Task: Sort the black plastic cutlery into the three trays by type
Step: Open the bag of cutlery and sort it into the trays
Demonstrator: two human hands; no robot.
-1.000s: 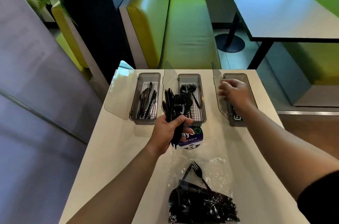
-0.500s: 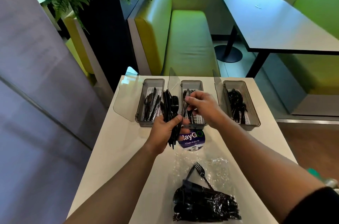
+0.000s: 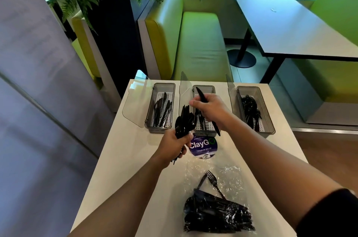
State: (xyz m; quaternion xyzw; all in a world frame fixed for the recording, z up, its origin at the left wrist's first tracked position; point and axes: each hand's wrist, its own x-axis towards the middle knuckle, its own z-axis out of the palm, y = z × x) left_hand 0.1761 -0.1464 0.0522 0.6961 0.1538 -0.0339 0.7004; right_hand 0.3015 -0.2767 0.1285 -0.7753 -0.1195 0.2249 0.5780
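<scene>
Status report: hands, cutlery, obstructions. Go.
Left hand grips cutlery bundle. Right hand holds one black piece over middle tray. Bagged cutlery lies nearer, clear of trays.

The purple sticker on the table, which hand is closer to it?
Left. The left hand sits right beside the sticker; the right hand is farther back over the middle tray.

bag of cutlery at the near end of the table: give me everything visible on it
Clear, crinkled plastic bag, lying flat on the white table near its front edge, just below the round ClayGo sticker. Its far end is slack and mostly empty, while the near end holds a tangled heap of black plastic cutlery. One fork sticks out of the heap, tines pointing up the table. Nothing but the table touches it.
</scene>
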